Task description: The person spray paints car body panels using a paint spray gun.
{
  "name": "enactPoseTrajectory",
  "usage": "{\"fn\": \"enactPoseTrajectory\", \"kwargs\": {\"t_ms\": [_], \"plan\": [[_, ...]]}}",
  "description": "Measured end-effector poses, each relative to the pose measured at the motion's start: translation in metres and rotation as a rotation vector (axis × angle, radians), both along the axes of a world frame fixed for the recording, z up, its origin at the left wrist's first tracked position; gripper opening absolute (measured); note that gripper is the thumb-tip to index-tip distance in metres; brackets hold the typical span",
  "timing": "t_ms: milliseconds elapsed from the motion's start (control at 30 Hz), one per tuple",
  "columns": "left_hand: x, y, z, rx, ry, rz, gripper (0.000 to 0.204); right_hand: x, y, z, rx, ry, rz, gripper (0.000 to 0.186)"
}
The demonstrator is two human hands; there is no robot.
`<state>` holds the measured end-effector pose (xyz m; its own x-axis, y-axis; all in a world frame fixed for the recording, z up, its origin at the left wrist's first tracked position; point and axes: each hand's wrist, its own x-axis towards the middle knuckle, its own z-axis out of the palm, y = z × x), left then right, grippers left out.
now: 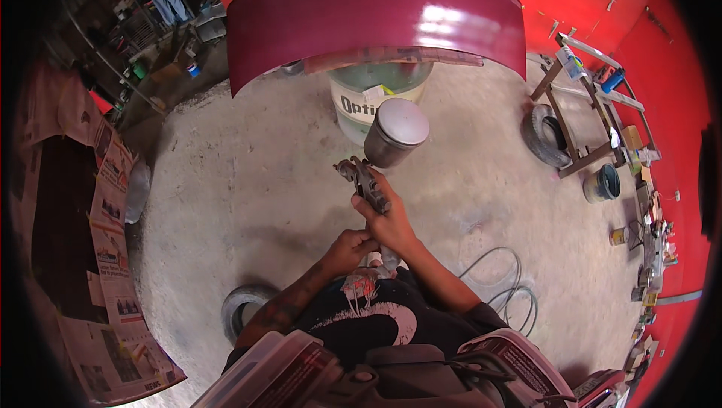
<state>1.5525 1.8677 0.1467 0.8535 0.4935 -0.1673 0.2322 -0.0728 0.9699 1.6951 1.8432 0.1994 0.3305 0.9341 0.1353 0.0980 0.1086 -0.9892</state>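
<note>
My right hand (391,221) is wrapped around the handle of a metal spray gun (368,188). A grey paint cup with a pale round lid (401,122) sits at the gun's far side, slightly tilted. Just below and to the left, my left hand (347,251) is closed close against my right wrist. Whatever its fingers hold is hidden. Ahead of the gun, a glossy maroon curved panel (338,13) rests on a green and white drum (353,118). Cardboard or paper shows under the panel's lower edge. The gun is apart from the panel.
A newspaper-covered piece (113,235) stands at the left. One tire (244,310) lies near my left side; another tire (547,136) leans by a metal frame (553,81) at right. A coiled hose (515,288) lies on the floor (248,175). Cans and a bucket (604,184) line the red wall.
</note>
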Motion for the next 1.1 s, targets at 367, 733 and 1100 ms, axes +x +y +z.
{"fn": "enactPoseTrajectory", "kwargs": {"t_ms": [367, 733, 1100], "plan": [[0.015, 0.079, -0.013, -0.03, -0.073, 0.133, 0.017, 0.015, 0.095, -0.013, -0.119, 0.064, 0.022, 0.055], [-0.07, 0.142, -0.14, -0.112, 0.416, -0.068, 0.046, -0.031, 0.231, -0.025, -0.076, 0.016, -0.112, 0.025], [-0.351, 0.058, -0.305, -0.191, 0.671, 0.543, 0.034, -0.061, 0.354, -0.081, 0.087, -0.246, -0.193, 0.04]]}}
